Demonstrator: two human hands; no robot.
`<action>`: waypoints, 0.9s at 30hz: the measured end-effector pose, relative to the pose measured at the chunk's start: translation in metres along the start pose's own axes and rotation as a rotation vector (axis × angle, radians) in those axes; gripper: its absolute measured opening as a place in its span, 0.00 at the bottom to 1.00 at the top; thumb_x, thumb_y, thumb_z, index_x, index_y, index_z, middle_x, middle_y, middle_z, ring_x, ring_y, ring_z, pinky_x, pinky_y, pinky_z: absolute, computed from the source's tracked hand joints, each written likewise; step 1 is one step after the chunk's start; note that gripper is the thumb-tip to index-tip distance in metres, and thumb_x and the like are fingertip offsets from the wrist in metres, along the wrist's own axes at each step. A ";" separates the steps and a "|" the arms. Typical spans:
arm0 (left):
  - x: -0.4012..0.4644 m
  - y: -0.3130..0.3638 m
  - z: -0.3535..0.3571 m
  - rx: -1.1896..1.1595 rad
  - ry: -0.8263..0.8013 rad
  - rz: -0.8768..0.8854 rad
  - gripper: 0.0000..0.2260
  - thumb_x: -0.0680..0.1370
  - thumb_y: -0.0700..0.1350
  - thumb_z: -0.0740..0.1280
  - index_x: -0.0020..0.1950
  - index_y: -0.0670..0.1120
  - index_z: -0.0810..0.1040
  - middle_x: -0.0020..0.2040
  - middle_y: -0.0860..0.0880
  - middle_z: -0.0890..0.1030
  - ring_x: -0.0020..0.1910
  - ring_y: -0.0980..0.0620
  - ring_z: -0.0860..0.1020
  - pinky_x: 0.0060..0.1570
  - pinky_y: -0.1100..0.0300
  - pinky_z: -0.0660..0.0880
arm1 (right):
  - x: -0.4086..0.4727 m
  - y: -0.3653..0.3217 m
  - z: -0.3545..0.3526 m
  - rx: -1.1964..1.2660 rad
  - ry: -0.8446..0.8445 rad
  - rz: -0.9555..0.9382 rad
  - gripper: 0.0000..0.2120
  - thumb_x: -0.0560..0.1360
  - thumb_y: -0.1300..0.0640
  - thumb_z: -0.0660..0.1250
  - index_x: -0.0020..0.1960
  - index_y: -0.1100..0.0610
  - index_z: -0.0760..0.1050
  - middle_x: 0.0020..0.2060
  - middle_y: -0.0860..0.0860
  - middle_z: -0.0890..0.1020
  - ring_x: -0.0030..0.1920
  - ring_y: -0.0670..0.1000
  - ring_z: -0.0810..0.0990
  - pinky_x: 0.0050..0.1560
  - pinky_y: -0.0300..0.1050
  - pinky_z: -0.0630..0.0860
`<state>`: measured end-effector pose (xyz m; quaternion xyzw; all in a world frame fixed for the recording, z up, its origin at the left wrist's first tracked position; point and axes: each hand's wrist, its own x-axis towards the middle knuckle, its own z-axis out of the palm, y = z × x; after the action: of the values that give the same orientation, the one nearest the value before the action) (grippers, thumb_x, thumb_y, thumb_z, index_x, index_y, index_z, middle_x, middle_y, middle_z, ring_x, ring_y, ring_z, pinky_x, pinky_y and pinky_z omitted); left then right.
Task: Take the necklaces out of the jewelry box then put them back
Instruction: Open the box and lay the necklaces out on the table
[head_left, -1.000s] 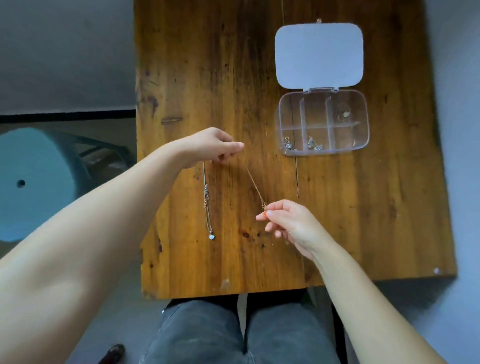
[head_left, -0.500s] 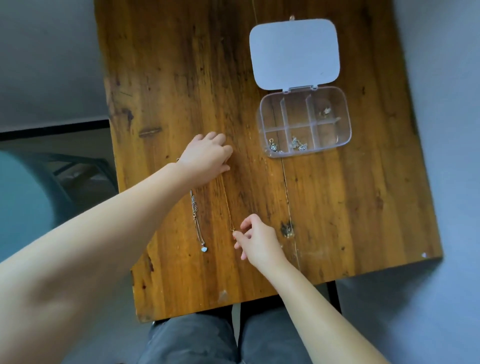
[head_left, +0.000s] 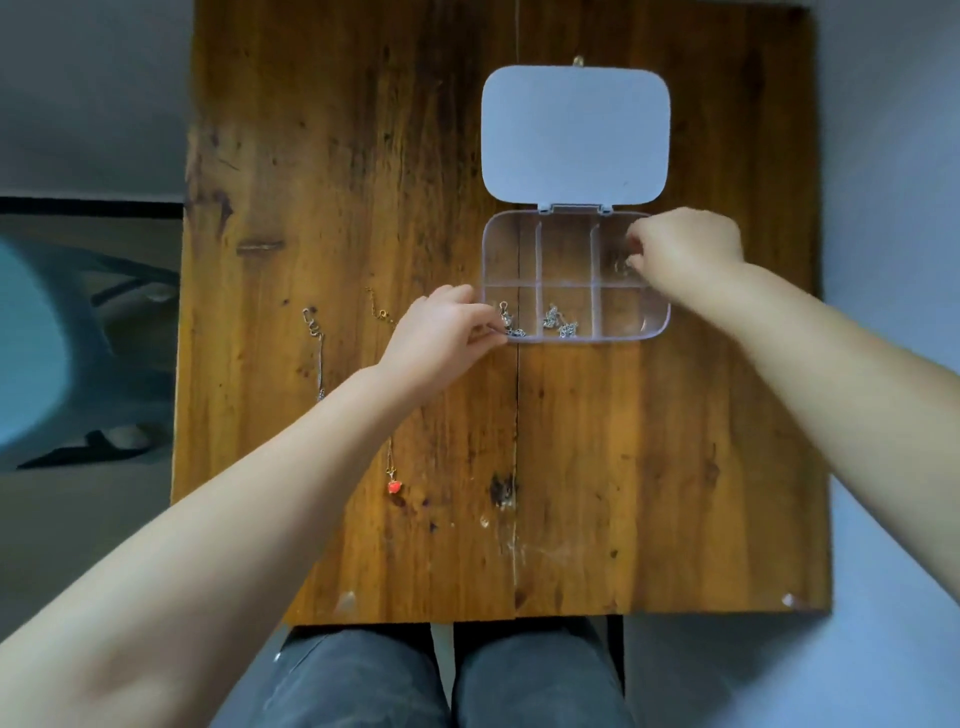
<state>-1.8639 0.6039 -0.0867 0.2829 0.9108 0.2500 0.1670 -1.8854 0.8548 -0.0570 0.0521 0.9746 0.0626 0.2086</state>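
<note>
I am steadying the jewelry box (head_left: 655, 326) with my left hand (head_left: 441, 340) pinching its near-left corner — my right hand (head_left: 683, 249) is closing on the chain (head_left: 622, 266) beneath its fingertips, far-right compartment.

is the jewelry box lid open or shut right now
Open. The white lid lies flipped back flat on the table, and the jewelry box shows its six uncovered compartments.

Clear plastic jewelry box (head_left: 655, 326) on worn wooden table (head_left: 623, 467)
</note>
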 end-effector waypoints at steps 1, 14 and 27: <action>0.000 0.000 0.000 -0.006 0.000 -0.005 0.07 0.76 0.46 0.68 0.51 0.45 0.82 0.45 0.46 0.79 0.46 0.47 0.75 0.43 0.54 0.73 | 0.004 -0.002 0.002 -0.088 -0.015 -0.036 0.08 0.77 0.58 0.63 0.53 0.58 0.78 0.42 0.58 0.79 0.42 0.60 0.77 0.33 0.45 0.65; 0.004 0.028 -0.011 -0.001 0.093 -0.069 0.19 0.76 0.49 0.68 0.66 0.48 0.72 0.57 0.45 0.76 0.56 0.47 0.73 0.52 0.53 0.73 | -0.044 0.004 -0.031 0.830 0.058 -0.114 0.06 0.76 0.57 0.66 0.52 0.54 0.79 0.47 0.51 0.82 0.46 0.49 0.79 0.43 0.41 0.73; -0.008 0.003 -0.085 -0.847 -0.605 -0.172 0.08 0.79 0.43 0.63 0.44 0.44 0.81 0.39 0.49 0.80 0.42 0.53 0.76 0.52 0.58 0.74 | -0.172 -0.073 0.003 1.429 -0.039 -0.015 0.06 0.75 0.63 0.67 0.48 0.55 0.77 0.40 0.50 0.81 0.41 0.47 0.82 0.43 0.38 0.79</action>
<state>-1.8942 0.5709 -0.0137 0.1745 0.6609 0.4887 0.5421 -1.7341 0.7612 -0.0016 0.1705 0.7738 -0.5935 0.1412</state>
